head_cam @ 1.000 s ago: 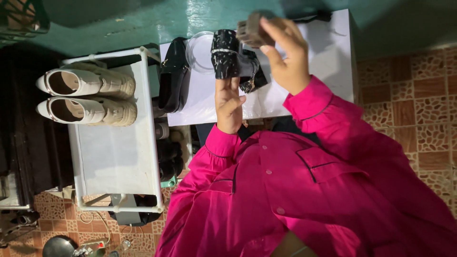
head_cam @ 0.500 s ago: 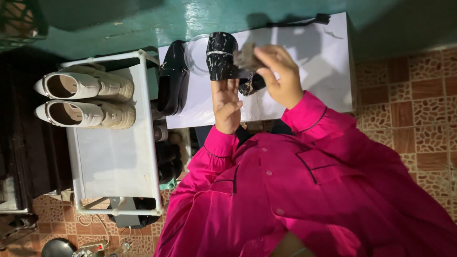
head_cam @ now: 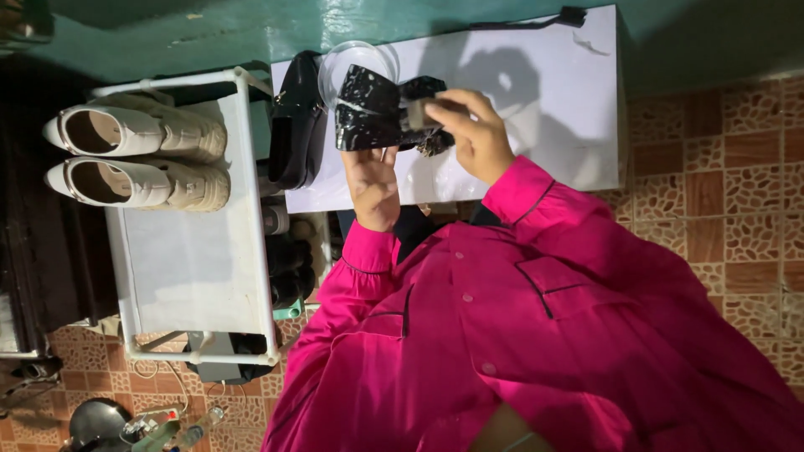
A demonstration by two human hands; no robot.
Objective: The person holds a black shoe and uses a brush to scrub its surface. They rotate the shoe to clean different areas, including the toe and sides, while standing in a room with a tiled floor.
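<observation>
The left hand (head_cam: 373,180) held a glossy black boot (head_cam: 368,109) up over the white table (head_cam: 544,109), fingers closed around its underside. The right hand (head_cam: 473,134) pressed a small grey pad (head_cam: 419,113) against the boot's side, fingers curled shut on it. To do this well, I judged, the boot wanted a steady hold while the pad ran in short, even strokes over the shine. Just beyond the grip lay a clear dish (head_cam: 347,59); a second black boot (head_cam: 293,117) lay beside it, and two white boots (head_cam: 134,155) sat on a rack (head_cam: 193,268).
</observation>
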